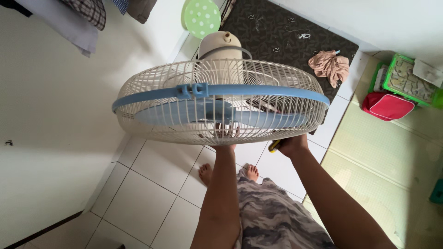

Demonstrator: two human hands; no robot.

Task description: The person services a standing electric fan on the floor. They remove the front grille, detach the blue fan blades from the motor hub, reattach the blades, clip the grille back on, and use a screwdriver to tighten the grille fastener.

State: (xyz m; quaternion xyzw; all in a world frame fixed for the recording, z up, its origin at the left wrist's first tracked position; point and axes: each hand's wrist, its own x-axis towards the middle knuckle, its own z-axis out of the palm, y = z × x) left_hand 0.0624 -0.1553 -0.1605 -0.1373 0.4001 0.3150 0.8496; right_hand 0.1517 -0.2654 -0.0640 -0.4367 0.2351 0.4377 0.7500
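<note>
A standing fan (221, 99) fills the middle of the view, with a cream wire cage, a light-blue rim band (258, 90), blue blades and a cream motor housing (220, 46) behind. My left hand (224, 136) is against the front grille at its lower middle, and its fingers show through the wires as they hold the cage. My right hand (291, 145) is under the cage's lower right edge, closed on a small yellow-and-black tool handle (274, 146); the tool's tip is hidden.
A white wall runs along the left, with clothes hanging at the top left. A dark mat (277, 32) carries a pink cloth (330, 67). A green dotted stool (201, 17) stands beyond the fan. A green basket (408, 80) and a red pouch (387, 106) sit at the right. My bare feet (228, 173) are on white tiles.
</note>
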